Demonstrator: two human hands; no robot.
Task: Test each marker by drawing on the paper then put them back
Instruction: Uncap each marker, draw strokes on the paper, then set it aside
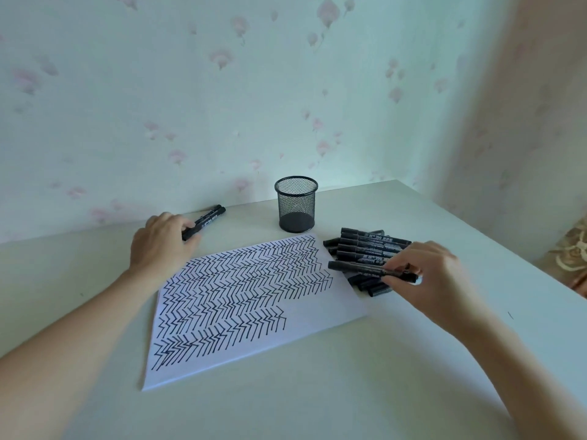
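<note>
A white sheet of paper (320,308) covered in black zigzag strokes lies in the middle of the table. To its right is a pile of several black markers (368,244). My right hand (435,277) pinches one capped black marker (355,266) lying across the front of that pile. My left hand (162,241) rests at the paper's upper left corner and its fingers touch the near end of two black markers (208,219) lying side by side. A black mesh pen holder (296,203) stands behind the paper, with no marker visible in it.
The pale table (317,408) ends at a floral wallpapered wall behind and at an edge on the right. A patterned fabric (568,252) shows beyond that right edge.
</note>
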